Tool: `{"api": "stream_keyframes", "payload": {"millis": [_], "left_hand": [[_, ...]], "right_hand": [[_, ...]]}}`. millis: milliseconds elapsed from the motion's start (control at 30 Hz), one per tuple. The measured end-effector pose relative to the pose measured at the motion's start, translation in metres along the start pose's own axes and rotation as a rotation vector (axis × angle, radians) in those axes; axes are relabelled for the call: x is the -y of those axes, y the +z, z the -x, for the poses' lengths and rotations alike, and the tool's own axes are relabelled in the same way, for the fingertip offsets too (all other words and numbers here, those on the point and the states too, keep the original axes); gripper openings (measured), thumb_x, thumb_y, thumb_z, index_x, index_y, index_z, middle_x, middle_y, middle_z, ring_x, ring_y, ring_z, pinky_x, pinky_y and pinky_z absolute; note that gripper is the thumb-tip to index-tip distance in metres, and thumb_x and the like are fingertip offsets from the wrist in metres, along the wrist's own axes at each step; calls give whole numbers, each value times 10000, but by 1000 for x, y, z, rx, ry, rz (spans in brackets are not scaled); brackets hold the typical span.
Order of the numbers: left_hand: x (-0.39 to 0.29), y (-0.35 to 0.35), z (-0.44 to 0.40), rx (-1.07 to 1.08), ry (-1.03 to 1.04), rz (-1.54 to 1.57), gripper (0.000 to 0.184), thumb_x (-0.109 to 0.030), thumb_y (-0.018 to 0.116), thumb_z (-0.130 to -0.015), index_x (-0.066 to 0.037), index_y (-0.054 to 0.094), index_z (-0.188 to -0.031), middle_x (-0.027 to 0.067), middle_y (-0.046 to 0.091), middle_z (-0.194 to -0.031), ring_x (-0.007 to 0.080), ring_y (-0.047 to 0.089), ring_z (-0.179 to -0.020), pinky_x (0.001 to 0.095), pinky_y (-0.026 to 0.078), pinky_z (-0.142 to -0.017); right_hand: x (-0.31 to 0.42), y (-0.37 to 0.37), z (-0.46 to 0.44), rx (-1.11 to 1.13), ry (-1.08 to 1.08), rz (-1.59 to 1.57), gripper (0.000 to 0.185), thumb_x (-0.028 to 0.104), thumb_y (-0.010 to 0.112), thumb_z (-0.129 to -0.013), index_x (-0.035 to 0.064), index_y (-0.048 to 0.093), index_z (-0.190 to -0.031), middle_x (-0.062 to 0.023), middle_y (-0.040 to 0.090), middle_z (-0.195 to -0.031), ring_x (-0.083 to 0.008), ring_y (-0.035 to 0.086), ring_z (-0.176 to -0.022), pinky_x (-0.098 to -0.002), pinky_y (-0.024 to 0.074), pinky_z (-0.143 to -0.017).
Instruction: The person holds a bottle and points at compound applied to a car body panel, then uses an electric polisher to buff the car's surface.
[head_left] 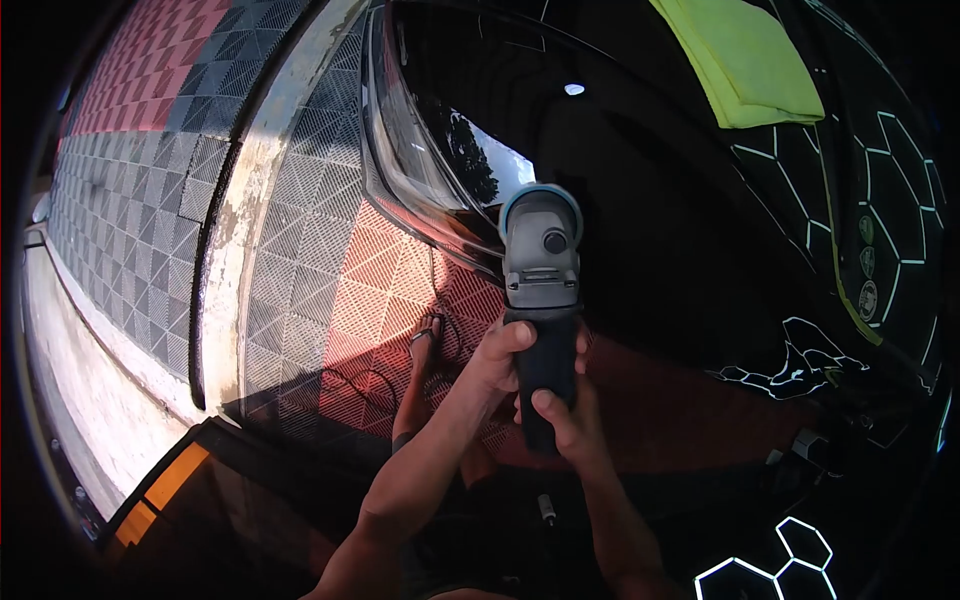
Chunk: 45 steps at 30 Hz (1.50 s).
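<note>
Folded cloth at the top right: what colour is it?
The cloth is bright yellow-green; it shows best in the head view.

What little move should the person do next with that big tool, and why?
Maybe guide the power tool a little right, over the broad dark panel: its round head looks close to the headlight, and the left hand and right hand both grip it, so steering should be steady.

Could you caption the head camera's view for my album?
Two bare hands grip an angled grey-and-black power tool over glossy black bodywork.
</note>
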<state>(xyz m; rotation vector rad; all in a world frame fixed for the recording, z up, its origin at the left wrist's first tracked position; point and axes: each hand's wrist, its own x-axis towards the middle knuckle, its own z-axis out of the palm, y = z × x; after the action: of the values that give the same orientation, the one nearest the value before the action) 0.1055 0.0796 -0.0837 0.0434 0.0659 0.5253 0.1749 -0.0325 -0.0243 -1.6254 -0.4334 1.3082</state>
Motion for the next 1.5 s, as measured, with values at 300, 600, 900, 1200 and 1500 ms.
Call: {"api": "stream_keyframes", "payload": {"millis": [300,600,900,1200,1500], "left_hand": [[21,29,-12,-41,-254,-157,610,-323,755,-733,17,543,-1193,154,646,-961,254,677,-856,362,575,-748],[36,53,-50,-6,-421,-363,597,-319,742,-731,21,533,-1176,135,646,-926,233,676,-833,341,568,-732],[-20,51,-58,-78,-173,-126,608,-359,743,-758,23,531,-1182,180,651,-952,270,687,-832,365,591,-717],[-7,57,-75,-14,-362,-282,525,-308,726,-777,19,549,-1147,138,654,-934,221,679,-806,325,564,-718],[-28,48,-65,-55,-238,-176,682,-399,731,-746,21,481,-1222,172,632,-983,252,673,-844,354,579,-743]], "right_hand": [[-7,-19,27,-62,-47,-146,643,546,663,-801,-38,564,-1052,-98,628,-760,-180,661,-680,-281,534,-580],[-3,-34,37,-274,-96,-290,860,691,664,-763,-20,470,-1205,-125,627,-895,-205,669,-677,-273,548,-550],[54,-9,-12,-51,48,-213,603,470,663,-812,-54,549,-1088,-129,644,-836,-194,673,-706,-286,549,-594],[38,-16,-5,-165,-16,-253,759,593,700,-759,-52,518,-1113,-123,624,-796,-213,667,-661,-293,544,-557],[44,-15,-17,-112,144,-90,633,396,721,-781,-37,507,-1192,-120,658,-889,-192,676,-769,-323,560,-681]]}}
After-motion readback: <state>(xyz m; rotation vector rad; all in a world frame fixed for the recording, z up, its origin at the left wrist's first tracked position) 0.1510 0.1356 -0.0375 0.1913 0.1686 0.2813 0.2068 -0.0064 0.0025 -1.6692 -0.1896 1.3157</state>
